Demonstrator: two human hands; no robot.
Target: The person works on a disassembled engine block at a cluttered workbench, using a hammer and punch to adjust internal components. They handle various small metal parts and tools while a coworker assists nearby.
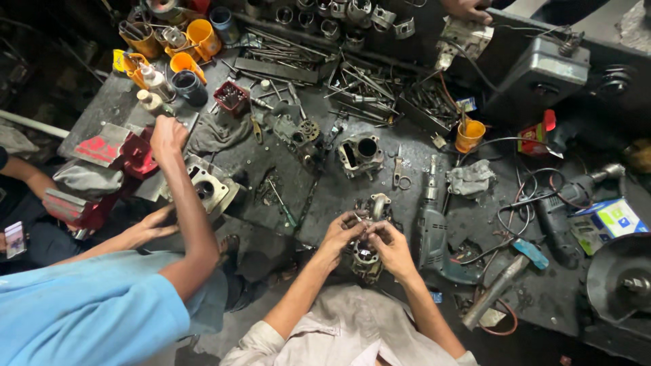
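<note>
**benchrat:** So the person's got both hands wrapped around a small engine casting (366,254) right at the near edge of the workbench (271,163), tight against the body. Left hand (341,232) cups its left side with the fingers curled shut on it, and the right hand (391,245) is closed over the top right, thumb pressing in. Looks to me like it's kept that close so it can be braced while the fingertips pick at something on top. Can't make out what's being picked at, too small.

**two_stroke_tom:** Yeah, and the curved pipe stub (380,202) sticks up on the far side, away from the body, so it stays clear of the hands. The grey electric drill (432,224) lies just beside the right hand, and a hammer (498,285) sits a bit further right, both within easy grab.

**benchrat:** There's a bare cylinder block (360,154) sitting further back, well apart from the hands. And a co-worker in a blue shirt (88,308) on the left reaches an arm toward a red vise (139,154).

**two_stroke_tom:** The orange cups (202,35) along the back look like they corral loose bits.
</note>
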